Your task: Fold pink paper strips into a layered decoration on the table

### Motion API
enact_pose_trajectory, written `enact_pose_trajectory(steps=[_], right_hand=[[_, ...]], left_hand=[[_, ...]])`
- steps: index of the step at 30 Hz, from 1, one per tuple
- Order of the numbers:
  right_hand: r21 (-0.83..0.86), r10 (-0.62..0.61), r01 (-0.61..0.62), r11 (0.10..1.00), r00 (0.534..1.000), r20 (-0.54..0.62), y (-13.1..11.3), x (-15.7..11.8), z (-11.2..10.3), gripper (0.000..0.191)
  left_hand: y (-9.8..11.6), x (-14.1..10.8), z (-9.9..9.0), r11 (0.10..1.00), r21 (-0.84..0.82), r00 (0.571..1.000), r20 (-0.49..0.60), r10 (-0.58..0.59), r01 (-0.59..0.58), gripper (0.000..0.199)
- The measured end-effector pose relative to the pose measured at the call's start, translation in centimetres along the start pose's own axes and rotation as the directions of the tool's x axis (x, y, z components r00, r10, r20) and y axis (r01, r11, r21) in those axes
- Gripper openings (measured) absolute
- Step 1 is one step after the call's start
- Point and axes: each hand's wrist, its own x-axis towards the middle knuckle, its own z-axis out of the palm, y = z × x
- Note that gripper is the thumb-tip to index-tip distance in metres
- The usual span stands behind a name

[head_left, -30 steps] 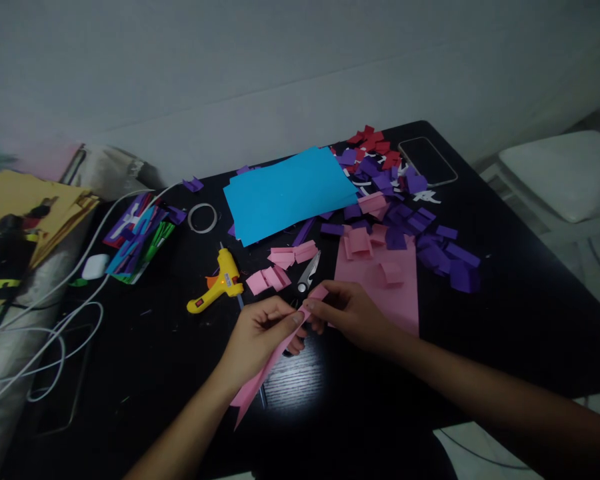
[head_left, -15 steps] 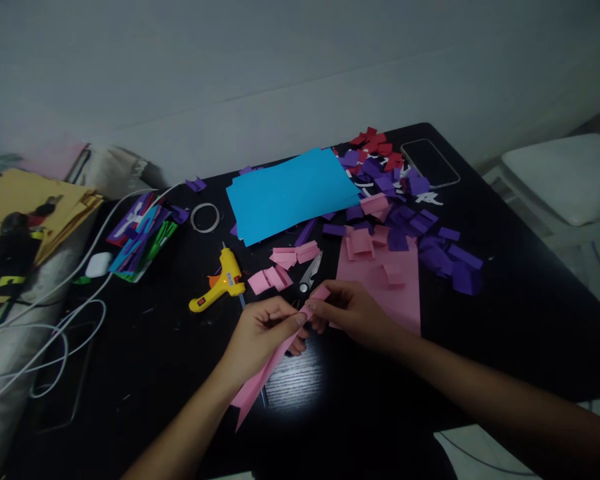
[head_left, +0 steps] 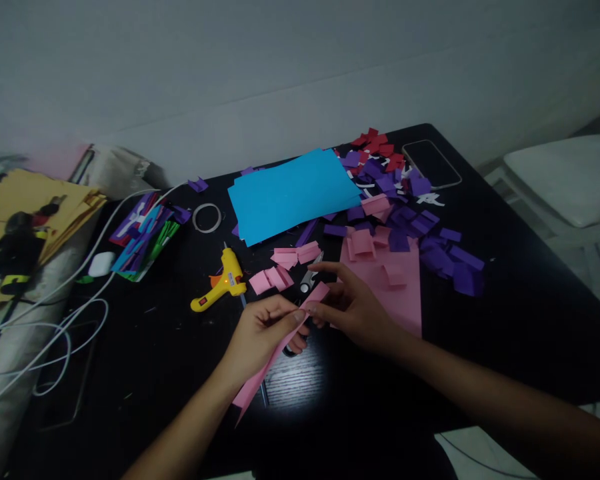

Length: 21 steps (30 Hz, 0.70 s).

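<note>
A long folded pink paper strip [head_left: 261,381] slants up from the lower left between my two hands. My left hand [head_left: 265,333] pinches it near its upper part, thumb on top. My right hand [head_left: 353,307] grips the strip close to its upper end with thumb and fingers, its index finger raised. Scissors [head_left: 311,275] lie just beyond, their lower part partly hidden by my hands. Small folded pink pieces [head_left: 271,279] rest behind my left hand. Right of them, a pink sheet [head_left: 405,297] lies partly under my right hand, with more pink pieces on it.
A yellow glue gun [head_left: 225,280] lies left of the hands, near a tape ring [head_left: 207,218]. Blue sheets [head_left: 295,193] lie behind. Purple pieces [head_left: 443,257], red pieces [head_left: 375,143] and a phone [head_left: 431,163] are at the right. White cables [head_left: 65,333] cross the left side.
My right index finger has lifted off the strip and stretched out to the upper left. The strip and my left hand have barely moved.
</note>
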Motion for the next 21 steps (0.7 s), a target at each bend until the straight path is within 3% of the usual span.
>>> enact_pose_trajectory(steps=[3,5,21], right_hand=[[-0.155,-0.108,0.114,0.981,0.993,0.049,0.0,0.0,-0.2,0.021],[-0.208,-0.139,0.159,0.965,0.984,0.107,-0.2,0.0,-0.3,0.01],[-0.171,-0.161,0.183,0.968,0.977,0.138,-0.5,0.6,-1.2,0.01]], left_hand=[[0.2,0.0,-0.1,1.0,-0.013,1.0,0.014,-0.021,0.021,0.036],[0.2,-0.1,-0.3,0.999,-0.031,0.999,0.024,-0.041,0.042,0.035],[0.4,-0.1,-0.8,0.993,-0.052,0.992,0.084,-0.098,0.102,0.03]])
